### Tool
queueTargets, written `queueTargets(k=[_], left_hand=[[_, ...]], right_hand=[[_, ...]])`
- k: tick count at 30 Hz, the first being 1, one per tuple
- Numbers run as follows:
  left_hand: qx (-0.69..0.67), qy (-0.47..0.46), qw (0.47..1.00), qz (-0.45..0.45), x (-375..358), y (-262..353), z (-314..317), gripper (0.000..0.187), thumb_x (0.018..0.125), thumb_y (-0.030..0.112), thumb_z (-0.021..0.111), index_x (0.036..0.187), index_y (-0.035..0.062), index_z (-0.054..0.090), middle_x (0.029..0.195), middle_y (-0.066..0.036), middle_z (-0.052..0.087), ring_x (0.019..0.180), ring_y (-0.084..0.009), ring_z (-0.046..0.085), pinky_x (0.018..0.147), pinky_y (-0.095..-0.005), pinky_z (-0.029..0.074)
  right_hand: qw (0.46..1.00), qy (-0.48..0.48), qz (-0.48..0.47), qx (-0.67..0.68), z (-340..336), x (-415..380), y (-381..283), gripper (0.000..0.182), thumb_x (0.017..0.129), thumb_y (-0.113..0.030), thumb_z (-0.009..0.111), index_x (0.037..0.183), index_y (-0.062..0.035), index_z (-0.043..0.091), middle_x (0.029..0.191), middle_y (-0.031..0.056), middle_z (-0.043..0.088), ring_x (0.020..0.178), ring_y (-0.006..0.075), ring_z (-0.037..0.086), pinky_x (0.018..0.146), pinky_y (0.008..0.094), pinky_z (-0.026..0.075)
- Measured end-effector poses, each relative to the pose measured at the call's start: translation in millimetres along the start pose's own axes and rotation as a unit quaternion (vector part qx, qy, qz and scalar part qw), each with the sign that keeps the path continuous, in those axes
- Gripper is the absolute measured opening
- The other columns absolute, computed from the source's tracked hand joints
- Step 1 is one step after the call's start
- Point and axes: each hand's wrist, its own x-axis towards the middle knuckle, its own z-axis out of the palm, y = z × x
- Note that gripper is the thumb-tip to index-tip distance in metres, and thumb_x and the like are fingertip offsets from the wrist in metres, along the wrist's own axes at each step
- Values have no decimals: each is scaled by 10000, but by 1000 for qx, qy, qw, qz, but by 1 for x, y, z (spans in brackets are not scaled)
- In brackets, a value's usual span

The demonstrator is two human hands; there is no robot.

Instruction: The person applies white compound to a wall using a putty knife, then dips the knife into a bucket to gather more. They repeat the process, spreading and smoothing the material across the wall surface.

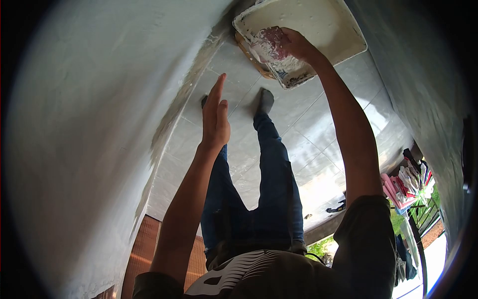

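My right hand (pixel 298 46) reaches forward and grips a reddish, sponge-like pad (pixel 270 42) thickly smeared with white. The pad is over the near left part of a rectangular tray (pixel 366 46) that holds a whitish, paint-like liquid (pixel 318 25). White lumps and dark smears cling to the tray's near corner. My left hand (pixel 216 117) is raised near the wall on the left, held edge-on with its fingers stretched out and nothing in it. My fingertips on the right are partly hidden behind the pad.
A pale, streaked wall (pixel 99 99) rises close on the left, another wall (pixel 418 74) on the right. A wooden edge (pixel 256 62) shows under the tray. My feet stand on grey floor tiles (pixel 298 129). Clothes (pixel 406 182) hang outside at the lower right.
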Motion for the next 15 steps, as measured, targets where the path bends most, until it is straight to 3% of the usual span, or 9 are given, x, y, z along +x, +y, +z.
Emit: queueTargets(k=[2,3,7,11,13,15], left_hand=[[8,6,1000,3,1,8,-6,622,1019,320,288,1536,-16,371,1567,-196,425,1496,-318,338,1234,-422,201],[15,10,1000,3,0,15,-11,615,1014,295,291,1537,-18,367,1568,-196,425,1497,-318,336,1234,-420,200],[16,35,999,32,2,52,-28,610,1019,285,300,1542,-24,354,1570,-193,422,1500,-312,330,1235,-419,197],[-7,63,995,77,10,106,-43,607,1027,287,293,1542,-27,350,1574,-187,419,1504,-305,323,1237,-420,195],[-17,77,991,105,11,140,-48,602,973,189,335,1515,-74,369,1563,-243,409,1486,-343,351,1237,-429,217],[-21,92,987,130,10,169,-54,595,975,182,338,1511,-76,374,1563,-243,410,1487,-341,350,1236,-428,218]], right_hand=[[987,-12,47,152,9,-14,-9,467,916,7,611,1376,5,530,1150,61,660,952,136,658,851,314,575],[988,-12,39,151,12,-24,-17,467,916,7,611,1376,5,530,1150,61,660,952,136,658,851,314,575],[914,7,-20,406,24,-74,-73,527,937,20,552,1451,25,433,1145,68,631,939,134,654,848,295,586],[885,36,-55,461,34,-124,-133,561,931,27,539,1474,21,401,1173,60,612,958,122,653,848,277,585],[887,39,-74,455,35,-144,-155,565,950,4,558,1487,0,383,1230,69,604,984,118,659,839,275,591],[879,28,-99,466,35,-166,-185,569,965,-14,565,1497,-5,364,1247,73,606,1008,122,663,850,280,593]])
